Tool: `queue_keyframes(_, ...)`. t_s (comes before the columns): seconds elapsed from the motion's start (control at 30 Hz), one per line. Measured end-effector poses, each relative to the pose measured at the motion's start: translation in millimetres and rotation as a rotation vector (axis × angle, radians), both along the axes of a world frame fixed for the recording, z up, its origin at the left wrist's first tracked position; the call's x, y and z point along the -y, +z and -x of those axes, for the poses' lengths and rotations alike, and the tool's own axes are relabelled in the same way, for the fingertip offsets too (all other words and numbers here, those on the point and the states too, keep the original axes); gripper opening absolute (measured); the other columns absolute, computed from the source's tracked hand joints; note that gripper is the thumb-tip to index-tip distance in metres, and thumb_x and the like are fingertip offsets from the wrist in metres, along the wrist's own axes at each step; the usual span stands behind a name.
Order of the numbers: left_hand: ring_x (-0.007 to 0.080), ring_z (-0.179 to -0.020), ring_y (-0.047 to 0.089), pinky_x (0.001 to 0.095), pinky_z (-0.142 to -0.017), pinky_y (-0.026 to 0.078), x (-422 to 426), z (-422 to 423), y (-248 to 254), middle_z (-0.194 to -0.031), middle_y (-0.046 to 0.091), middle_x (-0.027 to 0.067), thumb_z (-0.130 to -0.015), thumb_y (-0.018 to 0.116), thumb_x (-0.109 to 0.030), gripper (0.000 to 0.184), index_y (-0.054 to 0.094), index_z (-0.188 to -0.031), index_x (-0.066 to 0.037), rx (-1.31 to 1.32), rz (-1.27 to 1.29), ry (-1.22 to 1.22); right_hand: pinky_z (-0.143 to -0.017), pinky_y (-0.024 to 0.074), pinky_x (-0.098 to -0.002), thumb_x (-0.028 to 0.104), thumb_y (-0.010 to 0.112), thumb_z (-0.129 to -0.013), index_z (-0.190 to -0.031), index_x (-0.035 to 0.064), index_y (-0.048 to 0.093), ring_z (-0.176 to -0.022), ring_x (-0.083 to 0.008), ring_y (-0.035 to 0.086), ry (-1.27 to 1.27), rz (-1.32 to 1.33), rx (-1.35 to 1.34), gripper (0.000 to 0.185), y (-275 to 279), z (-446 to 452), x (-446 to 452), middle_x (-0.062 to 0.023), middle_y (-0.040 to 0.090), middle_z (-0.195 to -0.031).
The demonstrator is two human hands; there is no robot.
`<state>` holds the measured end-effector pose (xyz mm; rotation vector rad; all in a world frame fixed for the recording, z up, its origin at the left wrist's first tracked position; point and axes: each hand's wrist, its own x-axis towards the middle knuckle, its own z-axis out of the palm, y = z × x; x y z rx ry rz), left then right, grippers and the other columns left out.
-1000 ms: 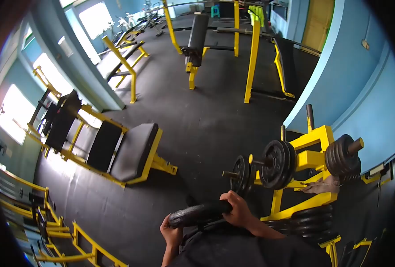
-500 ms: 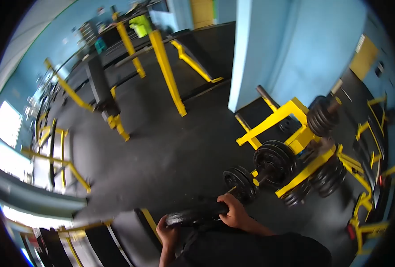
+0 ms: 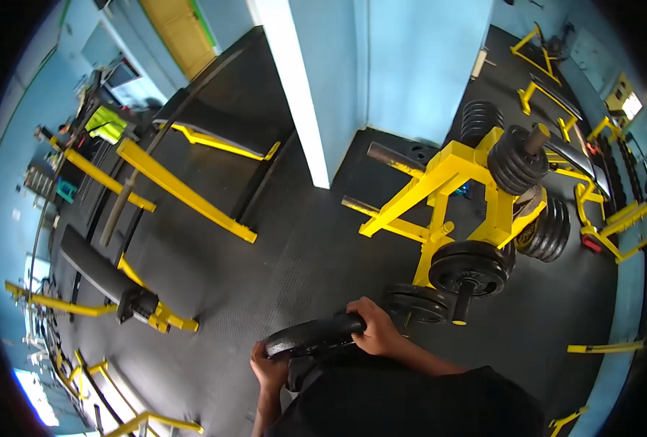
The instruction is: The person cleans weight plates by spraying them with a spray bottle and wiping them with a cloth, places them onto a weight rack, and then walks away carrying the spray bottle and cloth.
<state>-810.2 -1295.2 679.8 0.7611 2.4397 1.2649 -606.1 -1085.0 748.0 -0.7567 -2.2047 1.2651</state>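
The left hand [image 3: 269,370] and right hand [image 3: 377,328] are closed on opposite ends of a black weight plate [image 3: 312,334], holding it in front of the person's dark shirt [image 3: 411,400]. Just beyond the right hand stands a yellow rack [image 3: 447,175] with black plates on its pegs, and farther off, a padded bench [image 3: 225,130] sits near a pale blue wall [image 3: 331,73].

Left hand [image 3: 271,366] and right hand [image 3: 374,328], fingers curled in a grip, held apart before the torso; right forearm [image 3: 429,358] angled inward.
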Motion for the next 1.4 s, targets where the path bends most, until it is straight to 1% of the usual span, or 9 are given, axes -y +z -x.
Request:
queue_keyframes(0.1,0.0237,-0.076,0.065,0.0354,-0.070,0.051,-60.3,56.7,30.0,-0.082,0.066,0.0123,-0.061,0.077,-0.004,0.030,0.064,-0.087,0.002,-0.008,-0.032,-0.156,-0.080,0.0483,-0.0419,-0.001,0.068,-0.069,-0.108,0.0076,0.053,-0.096,-0.0387,0.058,-0.128,0.007,-0.016,0.043,2.7,38.9,-24.2,-0.0156,0.056,-0.102)
queue_keyframes(0.2,0.0197,-0.080,0.066,0.0331,-0.074,0.052,-111.3,114.0,21.7,-0.085,0.067,0.0116,-0.062,0.078,-0.003,0.034,0.066,-0.094,0.000,0.079,0.036,-0.307,-0.083,0.0480,-0.0413,-0.002,0.068,-0.069,-0.108,0.0072,0.052,-0.098,-0.0394,0.057,-0.277,0.016,0.005,0.043,-1.0,73.1,-46.1,-0.0168,0.056,-0.104)
queue_keyframes(0.27,0.0201,-0.080,0.066,0.0331,-0.073,0.052,-151.4,153.8,-5.4,-0.086,0.067,0.0114,-0.063,0.078,-0.003,0.035,0.066,-0.095,0.000,0.123,0.013,-0.380,-0.084,0.0478,-0.0409,-0.002,0.068,-0.068,-0.108,0.0069,0.052,-0.099,-0.0396,0.057,-0.390,0.026,0.024,0.044,-4.0,96.0,-58.7,-0.0172,0.056,-0.104)
queue_keyframes(0.37,0.0206,-0.081,0.067,0.0331,-0.073,0.053,-225.4,206.0,13.7,-0.088,0.068,0.0117,-0.064,0.078,-0.003,0.037,0.067,-0.099,-0.001,0.034,0.022,-0.578,-0.086,0.0477,-0.0407,-0.004,0.067,-0.067,-0.109,0.0060,0.052,-0.101,-0.0395,0.057,-0.578,-0.001,0.020,0.045,-7.9,138.1,-75.4,-0.0175,0.056,-0.106)
queue_keyframes(0.47,0.0240,-0.084,0.067,0.0340,-0.074,0.053,-295.2,234.3,4.5,-0.091,0.067,0.0115,-0.061,0.080,-0.003,0.044,0.066,-0.103,-0.003,0.066,-0.025,-0.831,-0.086,0.0476,-0.0408,-0.006,0.066,-0.066,-0.109,0.0051,0.052,-0.102,-0.0395,0.057,-0.743,0.042,0.071,0.047,-0.1,158.9,-90.0,-0.0174,0.056,-0.106)
queue_keyframes(0.57,0.0269,-0.087,0.066,0.0351,-0.077,0.053,-365.8,251.7,10.7,-0.093,0.066,0.0108,-0.060,0.081,-0.003,0.045,0.067,-0.103,-0.005,0.053,0.003,-1.039,-0.080,0.0480,-0.0362,-0.008,0.066,-0.065,-0.106,0.0032,0.053,-0.090,-0.0332,0.060,-0.965,-0.061,0.011,0.045,1.9,185.6,-111.6,-0.0149,0.057,-0.097)
queue_keyframes(0.8,0.0307,-0.091,0.065,0.0358,-0.080,0.052,-522.9,235.0,41.9,-0.094,0.065,0.0124,-0.063,0.080,-0.009,0.044,0.066,-0.104,-0.006,-0.073,0.087,-1.360,-0.081,0.0481,-0.0363,-0.007,0.069,-0.065,-0.106,0.0021,0.054,-0.091,-0.0324,0.061,-1.336,-0.074,0.033,0.045,-26.6,205.4,-173.8,-0.0151,0.058,-0.096)
queue_keyframes(1.07,0.0335,-0.092,0.064,0.0388,-0.081,0.051,-679.0,198.4,21.2,-0.095,0.063,0.0125,-0.062,0.079,-0.011,0.046,0.066,-0.106,-0.006,-0.119,0.023,-1.573,-0.084,0.0477,-0.0405,-0.005,0.071,-0.067,-0.105,0.0016,0.055,-0.096,-0.0372,0.059,-1.567,0.071,0.026,0.042,-44.9,214.5,-271.5,-0.0175,0.059,-0.098)
queue_keyframes(1.4,0.0343,-0.097,0.062,0.0400,-0.084,0.050,-796.6,143.4,-0.1,-0.100,0.062,0.0131,-0.061,0.079,-0.010,0.047,0.066,-0.106,-0.005,-0.046,0.072,-1.980,-0.086,0.0467,-0.0408,-0.005,0.071,-0.062,-0.104,0.0028,0.055,-0.096,-0.0368,0.059,-2.024,0.089,0.082,0.046,-78.7,244.4,-331.5,-0.0167,0.058,-0.097)
